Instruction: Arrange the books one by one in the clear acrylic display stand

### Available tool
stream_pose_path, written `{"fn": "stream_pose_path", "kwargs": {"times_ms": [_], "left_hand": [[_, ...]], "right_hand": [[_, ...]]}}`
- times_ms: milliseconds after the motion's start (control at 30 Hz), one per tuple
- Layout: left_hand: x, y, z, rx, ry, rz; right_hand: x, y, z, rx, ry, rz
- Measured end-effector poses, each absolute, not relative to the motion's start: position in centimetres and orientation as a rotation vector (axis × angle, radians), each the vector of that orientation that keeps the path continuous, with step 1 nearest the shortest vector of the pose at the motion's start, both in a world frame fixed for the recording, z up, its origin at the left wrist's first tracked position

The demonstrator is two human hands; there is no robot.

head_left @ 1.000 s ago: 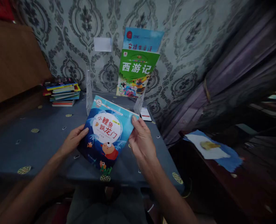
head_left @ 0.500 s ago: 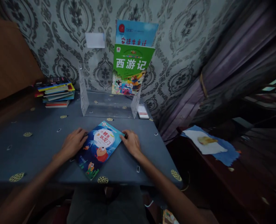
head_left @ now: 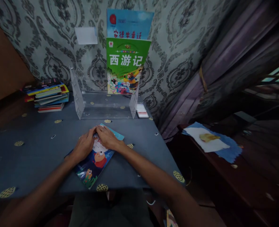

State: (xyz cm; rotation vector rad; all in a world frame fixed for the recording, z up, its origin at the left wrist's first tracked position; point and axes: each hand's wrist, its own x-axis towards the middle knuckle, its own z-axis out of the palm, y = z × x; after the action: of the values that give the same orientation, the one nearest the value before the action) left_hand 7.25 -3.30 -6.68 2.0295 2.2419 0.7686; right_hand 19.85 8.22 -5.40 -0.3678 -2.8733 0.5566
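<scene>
A blue picture book (head_left: 99, 160) with a cartoon fish on its cover lies slanted on the table near the front edge. My left hand (head_left: 84, 146) rests over the book's upper left side, fingers bent a little and lying on the cover. From the other side, my right hand (head_left: 106, 137) reaches across the upper part of the cover, its fingers laid out and meeting the left fingertips. Both hands hide most of the title. Neither hand appears to grip the book. Behind it stands a clear acrylic book rack (head_left: 104, 112).
Upright in the rack's right part are a green book (head_left: 125, 72) and a taller blue book (head_left: 134, 25). A stack of books (head_left: 50, 97) sits at the back left. Beside the rack lies a small blurred item (head_left: 142, 111). A bench with cloth (head_left: 229, 149) is at right.
My right hand has moved left from the book's right edge onto its cover. My left hand has shifted onto the cover, and the fingertips now meet. The view has shifted slightly.
</scene>
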Motion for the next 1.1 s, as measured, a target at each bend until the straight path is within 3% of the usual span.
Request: {"fn": "stream_pose_path", "kwargs": {"times_ms": [367,833,1100], "left_hand": [[7.4,-3.3,-6.5,2.02,2.305,0.694],[7.1,-3.6,-6.0,1.909,2.198,0.82],[7.3,-3.7,-5.6,1.87,2.201,0.77]], "right_hand": [[21.1,11.0,-7.8,-0.165,-2.655,0.735],[22.6,13.0,-8.1,-0.405,-1.646,1.709],[25.3,11.7,-7.6,-0.496,-1.751,1.565]]}}
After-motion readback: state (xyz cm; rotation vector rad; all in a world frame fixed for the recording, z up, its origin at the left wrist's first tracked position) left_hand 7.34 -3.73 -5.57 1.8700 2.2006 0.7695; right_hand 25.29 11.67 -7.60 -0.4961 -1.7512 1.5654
